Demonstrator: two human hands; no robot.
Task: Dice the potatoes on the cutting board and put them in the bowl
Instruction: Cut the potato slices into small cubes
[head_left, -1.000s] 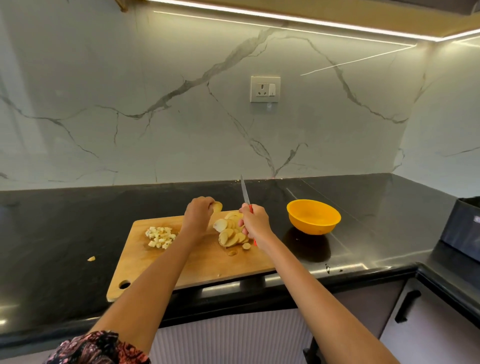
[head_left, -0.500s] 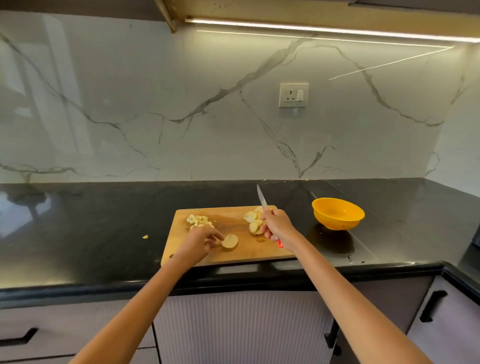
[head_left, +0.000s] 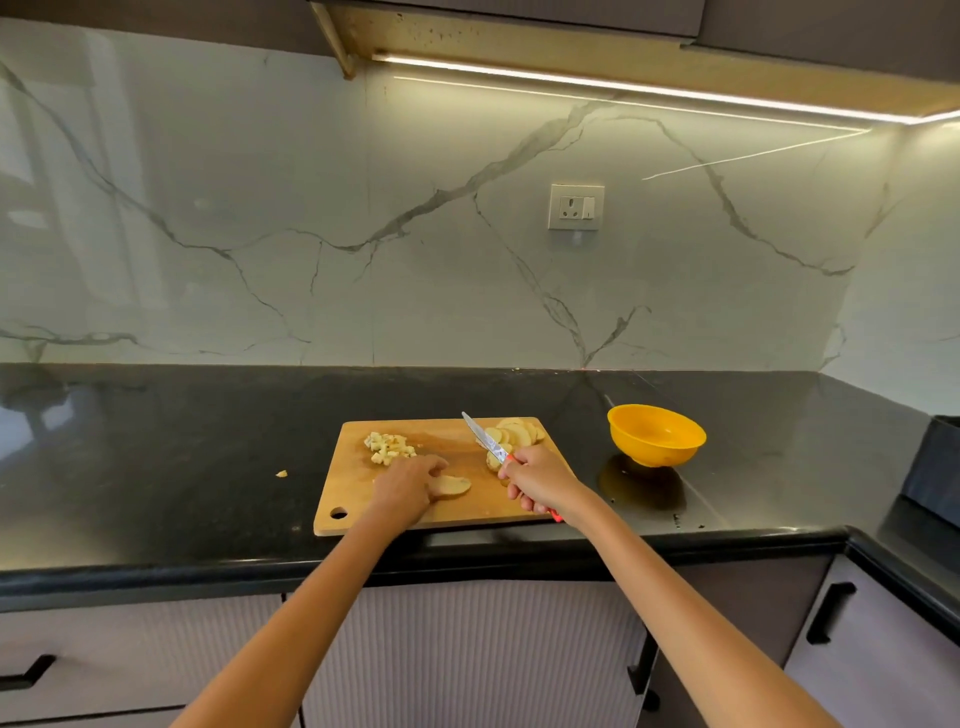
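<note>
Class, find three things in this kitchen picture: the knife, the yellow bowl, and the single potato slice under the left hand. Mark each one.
knife (head_left: 485, 439): head view, middle of the blade.
yellow bowl (head_left: 655, 451): head view, front outer wall.
potato slice (head_left: 453, 486): head view, its exposed flat face.

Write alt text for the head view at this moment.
On a wooden board, the left hand holds a potato slice flat while the right hand grips a knife. Diced potato and more slices lie behind; an orange bowl stands right.
</note>
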